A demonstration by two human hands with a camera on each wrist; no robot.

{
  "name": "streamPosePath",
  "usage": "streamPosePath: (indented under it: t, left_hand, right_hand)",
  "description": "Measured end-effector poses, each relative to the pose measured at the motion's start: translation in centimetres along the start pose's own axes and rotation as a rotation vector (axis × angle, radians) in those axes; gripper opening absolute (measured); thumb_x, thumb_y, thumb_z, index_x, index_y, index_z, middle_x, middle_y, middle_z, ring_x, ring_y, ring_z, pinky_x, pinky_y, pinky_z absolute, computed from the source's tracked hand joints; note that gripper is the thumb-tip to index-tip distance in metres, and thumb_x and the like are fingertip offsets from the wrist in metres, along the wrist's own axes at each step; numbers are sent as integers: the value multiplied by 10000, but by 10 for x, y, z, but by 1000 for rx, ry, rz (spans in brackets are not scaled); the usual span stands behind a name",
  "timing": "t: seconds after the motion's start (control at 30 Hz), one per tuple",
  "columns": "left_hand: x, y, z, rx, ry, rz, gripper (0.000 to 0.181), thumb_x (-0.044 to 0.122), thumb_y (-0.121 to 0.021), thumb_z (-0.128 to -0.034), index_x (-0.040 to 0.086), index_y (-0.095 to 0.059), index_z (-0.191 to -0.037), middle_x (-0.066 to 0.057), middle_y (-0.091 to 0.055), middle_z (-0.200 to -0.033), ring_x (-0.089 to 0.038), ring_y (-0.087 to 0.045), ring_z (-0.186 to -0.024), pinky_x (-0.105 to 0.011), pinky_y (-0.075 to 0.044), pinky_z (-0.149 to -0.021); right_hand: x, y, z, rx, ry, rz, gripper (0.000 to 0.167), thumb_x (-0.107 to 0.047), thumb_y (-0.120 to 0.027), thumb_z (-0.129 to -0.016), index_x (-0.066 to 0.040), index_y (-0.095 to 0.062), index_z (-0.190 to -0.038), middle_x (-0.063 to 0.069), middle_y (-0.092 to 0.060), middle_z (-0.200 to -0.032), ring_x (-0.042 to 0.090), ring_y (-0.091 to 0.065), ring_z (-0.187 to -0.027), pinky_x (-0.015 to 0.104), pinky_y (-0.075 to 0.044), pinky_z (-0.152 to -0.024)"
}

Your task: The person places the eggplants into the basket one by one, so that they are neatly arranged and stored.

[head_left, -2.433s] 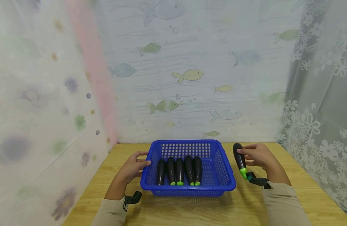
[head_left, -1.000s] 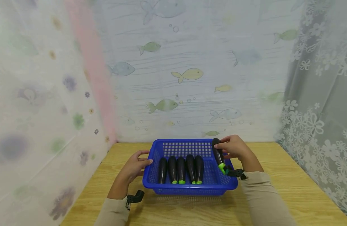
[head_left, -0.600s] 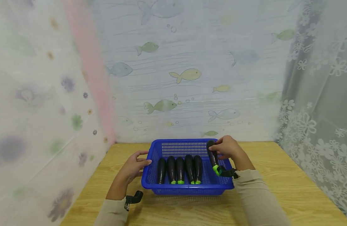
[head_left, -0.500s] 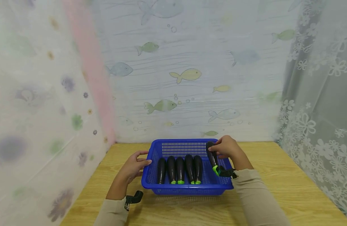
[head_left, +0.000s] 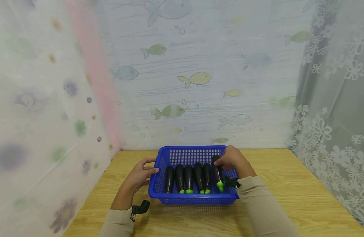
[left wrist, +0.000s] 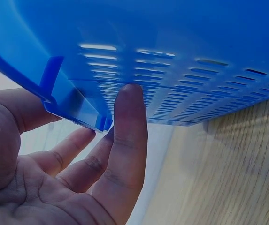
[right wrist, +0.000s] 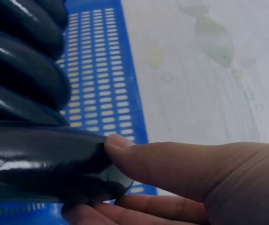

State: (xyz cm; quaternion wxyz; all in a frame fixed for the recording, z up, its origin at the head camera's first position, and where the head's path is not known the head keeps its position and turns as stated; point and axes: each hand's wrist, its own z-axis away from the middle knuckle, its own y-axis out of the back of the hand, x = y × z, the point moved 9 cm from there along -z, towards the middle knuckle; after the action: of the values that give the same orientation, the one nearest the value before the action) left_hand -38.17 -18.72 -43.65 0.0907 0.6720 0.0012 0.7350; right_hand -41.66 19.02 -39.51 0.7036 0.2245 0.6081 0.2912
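Note:
In the head view, my right hand [head_left: 232,159] is inside the right part of the blue plastic basket [head_left: 196,196], pinching a dark eggplant [head_left: 217,172] near its rounded end. Its green stem end points toward me. The right wrist view has the thumb on top of this eggplant [right wrist: 40,159] and the fingers beneath. Several other eggplants [head_left: 188,177] lie side by side to its left, stems toward me. My left hand [head_left: 140,173] holds the basket's left rim, thumb over the edge. Seen from the left wrist, its fingers [left wrist: 130,122] lie against the outside of the slotted wall.
A wooden table [head_left: 182,220] carries the basket. Behind it hangs a sheet with printed fish [head_left: 196,79]. A flowered sheet [head_left: 45,131] closes off the left, and a lace-patterned curtain [head_left: 332,125] the right. A black camera mount [head_left: 140,207] sits on my left wrist.
From right of the basket, my right hand has carried the eggplant left over the rim and lowered it beside the others. My left hand stays on the rim.

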Motion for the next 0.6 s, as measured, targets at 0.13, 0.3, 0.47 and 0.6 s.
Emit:
streamPosePath:
  t: [0.13, 0.3, 0.47, 0.6]
  left_hand:
    - [0, 0, 0, -3, -1, -4, 579, 144, -721, -978, 127, -465, -1497, -249, -673, -1307, -341, -737, -1043, -565, -630, -809]
    - [-1, 0, -1, -5, -5, 2, 582, 142, -716, -981, 124, -458, -1502, -251, -675, -1303, -343, -740, -1038, -564, -631, -805]
    - [-2, 1, -1, -2, -5, 3, 587, 141, -717, -979, 123, -457, -1505, -249, -679, -1295, -342, -741, -1033, -559, -632, -805]
    - [-3, 1, -2, -1, -4, 4, 587, 142, -719, -979, 125, -458, -1504, -246, -681, -1293, -342, -740, -1036, -559, -631, -812]
  right_hand:
    - [3, -8, -3, -10, -25, 2, 310, -87, -889, -788, 81, -669, -928, 194, -718, -833, 276, -749, -646, 384, -644, -606]
    - [4, -12, -3, -4, -64, 42, 408, -86, -885, -794, 113, -639, -1051, 187, -692, -884, 265, -739, -640, 365, -636, -586]
    - [3, -13, -4, 5, -84, 104, 430, -97, -896, -790, 117, -647, -1068, 191, -686, -930, 263, -744, -638, 352, -634, -589]
    - [3, -15, -5, 2, -93, 134, 409, -111, -899, -793, 103, -656, -1043, 188, -678, -939, 255, -740, -641, 340, -627, -581]
